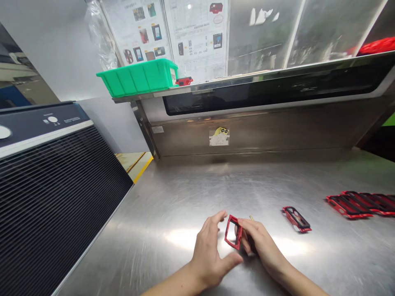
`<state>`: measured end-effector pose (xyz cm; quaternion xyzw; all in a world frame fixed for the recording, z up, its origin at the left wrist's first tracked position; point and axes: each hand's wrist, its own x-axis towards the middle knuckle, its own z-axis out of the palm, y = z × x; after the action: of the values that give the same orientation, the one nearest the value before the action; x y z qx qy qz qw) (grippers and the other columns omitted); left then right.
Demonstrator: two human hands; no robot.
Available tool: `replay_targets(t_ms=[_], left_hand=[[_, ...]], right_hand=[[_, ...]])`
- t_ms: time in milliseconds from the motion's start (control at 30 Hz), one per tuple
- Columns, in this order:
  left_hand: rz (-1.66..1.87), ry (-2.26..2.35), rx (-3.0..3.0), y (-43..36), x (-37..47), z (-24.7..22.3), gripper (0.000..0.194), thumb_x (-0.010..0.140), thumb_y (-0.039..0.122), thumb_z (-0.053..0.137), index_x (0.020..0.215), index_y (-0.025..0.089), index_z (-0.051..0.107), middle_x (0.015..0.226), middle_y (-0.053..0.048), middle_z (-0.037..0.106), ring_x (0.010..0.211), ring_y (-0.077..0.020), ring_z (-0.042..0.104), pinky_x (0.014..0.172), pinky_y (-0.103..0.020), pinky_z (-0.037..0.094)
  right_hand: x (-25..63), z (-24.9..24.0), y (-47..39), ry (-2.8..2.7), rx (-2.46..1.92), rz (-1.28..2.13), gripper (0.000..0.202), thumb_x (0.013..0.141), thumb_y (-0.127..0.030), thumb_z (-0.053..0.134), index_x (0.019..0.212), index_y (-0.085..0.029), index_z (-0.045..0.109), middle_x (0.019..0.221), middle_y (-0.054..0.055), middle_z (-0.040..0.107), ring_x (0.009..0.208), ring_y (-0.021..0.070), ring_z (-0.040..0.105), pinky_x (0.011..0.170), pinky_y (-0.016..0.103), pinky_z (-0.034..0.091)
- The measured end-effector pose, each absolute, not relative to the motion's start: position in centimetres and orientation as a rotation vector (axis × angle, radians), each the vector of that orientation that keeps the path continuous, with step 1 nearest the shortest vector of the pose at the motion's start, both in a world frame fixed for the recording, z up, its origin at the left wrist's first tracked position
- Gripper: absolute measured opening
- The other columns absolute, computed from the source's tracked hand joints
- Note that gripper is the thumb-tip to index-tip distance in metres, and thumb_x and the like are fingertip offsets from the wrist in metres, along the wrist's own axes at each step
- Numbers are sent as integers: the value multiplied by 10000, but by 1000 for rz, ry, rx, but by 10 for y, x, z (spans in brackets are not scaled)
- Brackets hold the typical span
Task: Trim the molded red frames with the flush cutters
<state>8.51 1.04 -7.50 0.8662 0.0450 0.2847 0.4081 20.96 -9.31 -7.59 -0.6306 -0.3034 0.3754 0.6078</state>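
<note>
Posted sheets (196,31), perhaps Chinese, red frame (239,234) between hands (264,243)

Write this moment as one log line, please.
Right hand: holds red frame; left hand: open beside it, contact unclear; metal table: one red-black case, overlapping row farther right

The only view looks from the head of the person, forward and downward over the scratched, silvery metal table (148,213). It is rather near, so the bare left hand (211,248) and the bare right hand (262,240) enter from the lower edge, while the green plastic bin (138,80) stands farther, near the top. The camera is tilted sideways, therefore the long metal shelf edge (234,81) rises toward the right.
</note>
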Motion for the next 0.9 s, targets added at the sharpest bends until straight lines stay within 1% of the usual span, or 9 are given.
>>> replay_targets(t_ms=[100, 200, 267, 333, 433, 500, 567, 700, 900], left_hand=[[891, 1, 2396, 11, 87, -77, 775, 810, 482, 624, 1413, 304, 171, 1316, -76, 459, 1229, -227, 419, 1031, -397, 363], [904, 69, 2238, 10, 87, -72, 447, 887, 350, 556, 1291, 289, 376, 1183, -34, 540, 1112, -163, 500, 952, -313, 416], [791, 238, 2002, 10, 88, -66, 335, 901, 425, 510, 1157, 214, 460, 1095, -58, 562, 994, -162, 546, 874, -310, 429], [658, 412, 1760, 11, 90, -62, 430, 882, 558, 457, 1041, 159, 453, 964, -78, 580, 880, -171, 564, 813, -318, 411], [532, 552, 1517, 14, 96, -61, 546, 824, 696, 403, 889, 153, 405, 775, -41, 535, 732, -151, 515, 703, -289, 363], [476, 594, 1391, 15, 100, -61, 590, 772, 743, 419, 833, 156, 384, 723, -17, 490, 661, -127, 464, 636, -267, 321], [413, 619, 1269, 16, 103, -61, 644, 703, 783, 445, 842, 158, 382, 661, 11, 456, 587, -106, 410, 591, -255, 278], [273, 648, 1110, 17, 103, -57, 705, 601, 797, 471, 885, 156, 394, 527, 51, 410, 509, -90, 303, 574, -249, 210], [183, 625, 1039, 16, 100, -54, 683, 547, 768, 502, 833, 152, 426, 520, 27, 443, 533, -106, 343, 605, -246, 261]], right_hand=[[207, -75, -92, -738, -1407, 972, 602, 756, -726, 425, 543, -163, 411, 408, 6, 400, 432, 99, 330, 505, 251, 260], [211, -72, -93, -893, -1428, 1031, 605, 777, -724, 384, 569, -160, 455, 422, 20, 431, 441, 111, 336, 515, 259, 265], [220, -69, -96, -918, -1561, 926, 634, 780, -743, 333, 623, -154, 506, 449, 24, 436, 460, 124, 357, 526, 268, 269], [231, -64, -99, -892, -1835, 686, 629, 772, -741, 302, 668, -160, 519, 508, 31, 456, 511, 147, 410, 550, 282, 276], [244, -56, -104, -876, -2338, 374, 479, 821, -603, 306, 786, -185, 537, 654, 41, 555, 646, 197, 511, 602, 307, 282], [246, -50, -106, -884, -2597, 332, 384, 866, -519, 326, 947, -203, 529, 792, 42, 613, 782, 233, 560, 619, 311, 281], [245, -45, -107, -923, -2755, 348, 339, 892, -488, 358, 966, -190, 502, 908, 55, 628, 904, 263, 566, 629, 312, 282], [240, -43, -106, -1092, -2818, 417, 261, 913, -398, 369, 872, -167, 483, 958, 62, 622, 929, 273, 569, 640, 331, 304], [243, -66, -105, -1334, -2601, 320, 257, 936, -324, 361, 1013, -140, 523, 1037, 99, 560, 1019, 261, 511, 827, 396, 392]])
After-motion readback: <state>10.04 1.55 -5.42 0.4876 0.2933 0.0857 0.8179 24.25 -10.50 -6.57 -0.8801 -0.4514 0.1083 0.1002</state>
